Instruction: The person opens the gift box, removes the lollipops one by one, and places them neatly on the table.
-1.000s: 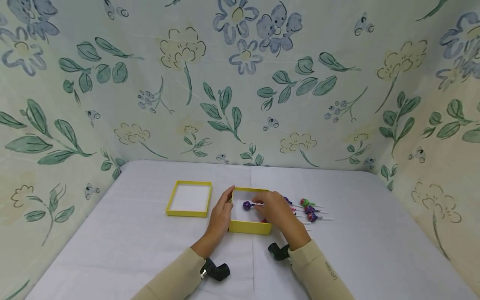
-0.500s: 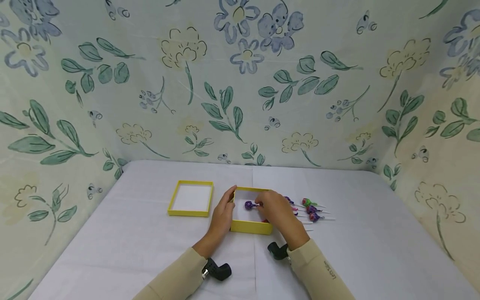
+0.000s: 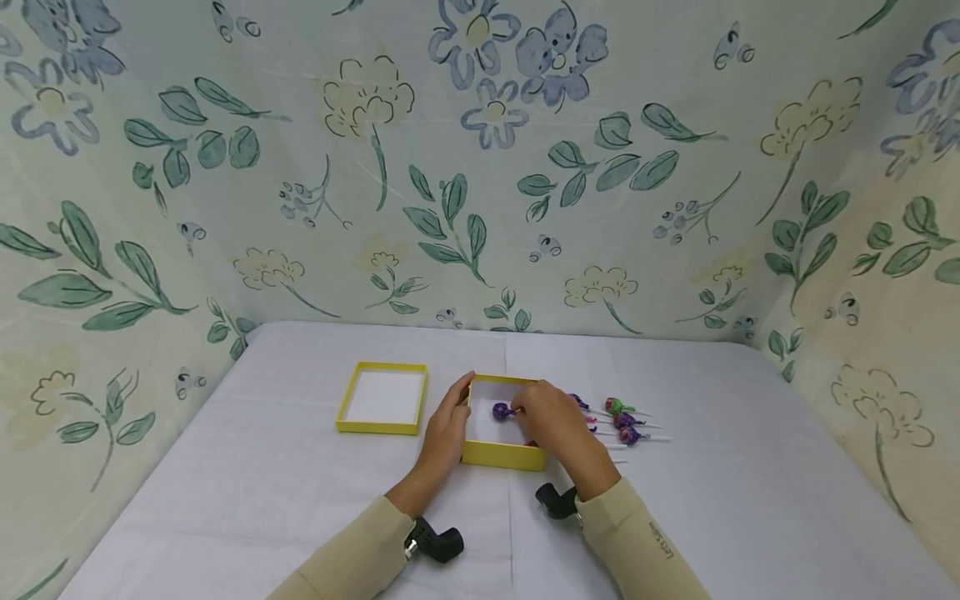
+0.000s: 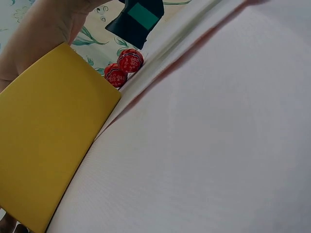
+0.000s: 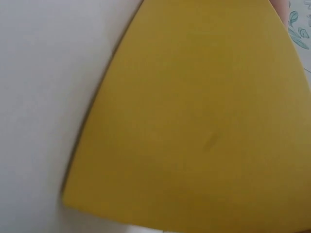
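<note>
My right hand (image 3: 553, 418) reaches into a shallow yellow box (image 3: 504, 455) with a white inside. Its fingers pinch the stick of a purple-wrapped lollipop (image 3: 502, 411), whose head points left over the box floor. My left hand (image 3: 446, 427) holds the box by its left wall, fingers along the outside. A bit of red shows by the box's near right corner, mostly hidden under my right hand. The yellow front wall (image 4: 53, 131) fills much of the left wrist view, and the same yellow wall (image 5: 194, 116) dominates the right wrist view.
A yellow-rimmed box lid (image 3: 384, 400) lies inside up at the left. Right of the box lie several lollipops, among them a green-wrapped lollipop (image 3: 615, 406) and a purple-red lollipop (image 3: 630, 435). Red lollipops (image 4: 129, 62) appear in the left wrist view. Floral cloth surrounds the white table.
The purple lollipop in my right hand has shifted slightly right relative to the box. My left hand stays on the box. The view has drifted a little.
</note>
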Motion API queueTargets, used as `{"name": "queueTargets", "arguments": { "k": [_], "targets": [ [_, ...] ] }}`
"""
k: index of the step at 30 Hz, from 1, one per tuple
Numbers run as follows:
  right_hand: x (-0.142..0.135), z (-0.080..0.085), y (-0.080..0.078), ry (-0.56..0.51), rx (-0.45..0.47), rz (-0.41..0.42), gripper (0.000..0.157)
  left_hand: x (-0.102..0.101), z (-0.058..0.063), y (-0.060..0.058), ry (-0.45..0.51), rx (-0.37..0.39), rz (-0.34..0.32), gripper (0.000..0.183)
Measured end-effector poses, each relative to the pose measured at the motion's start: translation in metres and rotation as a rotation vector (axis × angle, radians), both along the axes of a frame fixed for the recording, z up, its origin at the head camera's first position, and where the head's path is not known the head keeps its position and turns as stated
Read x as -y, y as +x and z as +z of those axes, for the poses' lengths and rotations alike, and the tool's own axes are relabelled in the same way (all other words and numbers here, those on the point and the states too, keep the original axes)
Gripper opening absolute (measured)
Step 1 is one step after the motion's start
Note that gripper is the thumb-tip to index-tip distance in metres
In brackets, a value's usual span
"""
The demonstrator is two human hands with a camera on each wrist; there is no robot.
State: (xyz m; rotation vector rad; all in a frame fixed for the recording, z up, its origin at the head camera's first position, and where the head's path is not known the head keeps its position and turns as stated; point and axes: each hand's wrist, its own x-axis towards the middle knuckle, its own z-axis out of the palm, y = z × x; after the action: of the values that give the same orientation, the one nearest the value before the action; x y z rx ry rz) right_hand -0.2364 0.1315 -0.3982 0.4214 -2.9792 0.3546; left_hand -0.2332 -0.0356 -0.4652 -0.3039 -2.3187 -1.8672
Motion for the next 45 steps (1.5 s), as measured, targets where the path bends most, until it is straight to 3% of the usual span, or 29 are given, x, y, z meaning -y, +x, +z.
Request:
{"name": "queueTargets", "arguments": {
  "k": [13,21,35,40,45],
  "targets": [
    [-0.002,0.001,0.001,-0.064,-0.010,0.014,0.012,0.000,0.002,0.001,-0.004,-0.008,-0.002,0.053],
    [-0.004,-0.001,0.003,-0.084,-0.079,0.018,0.013,0.000,0.000,0.000,0.000,0.008,-0.003,0.052],
    [-0.009,-0.004,0.007,-0.075,-0.243,0.039,0.030,0.000,-0.001,0.000,0.004,0.012,-0.005,0.052],
    [-0.011,-0.005,0.006,-0.099,-0.302,0.053,0.025,0.000,-0.001,0.000,0.003,0.015,-0.005,0.052],
    [-0.014,-0.002,0.006,-0.180,-0.282,0.052,0.020,-0.001,0.000,0.000,0.000,0.025,0.005,0.052]
  ]
}}
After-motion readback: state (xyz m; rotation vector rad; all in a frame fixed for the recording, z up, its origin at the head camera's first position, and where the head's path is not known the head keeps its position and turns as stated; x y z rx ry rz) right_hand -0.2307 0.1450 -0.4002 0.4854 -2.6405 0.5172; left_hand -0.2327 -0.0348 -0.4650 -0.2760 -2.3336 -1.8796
